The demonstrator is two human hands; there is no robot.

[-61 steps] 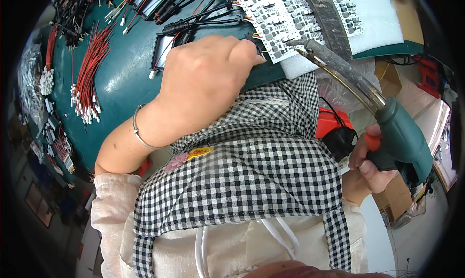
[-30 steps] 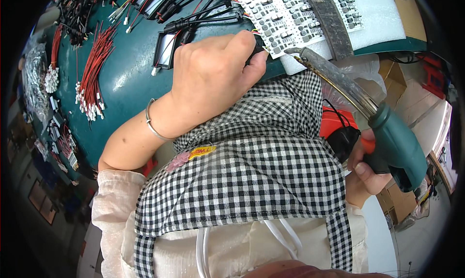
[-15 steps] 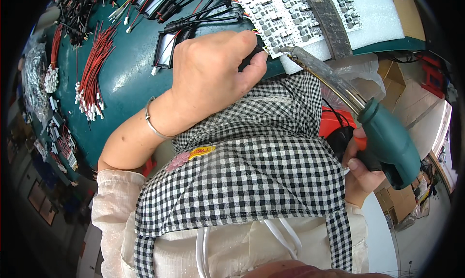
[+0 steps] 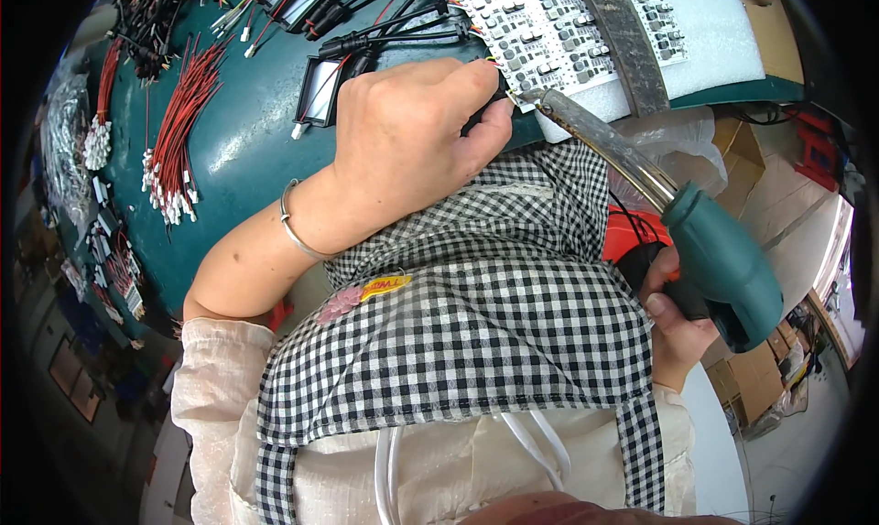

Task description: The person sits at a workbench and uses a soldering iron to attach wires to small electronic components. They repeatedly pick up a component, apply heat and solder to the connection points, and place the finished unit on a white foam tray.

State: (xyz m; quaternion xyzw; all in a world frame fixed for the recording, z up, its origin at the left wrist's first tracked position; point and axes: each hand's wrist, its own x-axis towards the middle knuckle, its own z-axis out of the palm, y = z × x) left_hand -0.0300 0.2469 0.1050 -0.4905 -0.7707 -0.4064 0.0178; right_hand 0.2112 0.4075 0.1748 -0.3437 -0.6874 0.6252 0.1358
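At the near-left corner of a white circuit board panel (image 4: pixel 526 26), my left hand (image 4: pixel 412 136) pinches a black cable (image 4: pixel 480 115), mostly hidden behind the fingers. Coloured wire ends show at the board's edge by the fingertips. My right hand (image 4: pixel 676 333) grips a green pistol-shaped soldering iron (image 4: pixel 728 255) by its handle, low on the right. The iron's long metal shaft slants up and left. Its tip is at the panel's corner, close to my left fingertips; whether it touches a wire or the board, I cannot tell.
A dark metal bar (image 4: pixel 627 49) lies across the panel, which rests on white foam (image 4: pixel 719 44). Black-framed modules with cables (image 4: pixel 320 90) lie beyond my left hand. Red wire bundles (image 4: pixel 183 127) and dark cables (image 4: pixel 151 21) spread over the green tabletop (image 4: pixel 247 140).
The soldering iron and my right hand have shifted slightly left. My left hand has moved a little to the right, still pinching the black cable.
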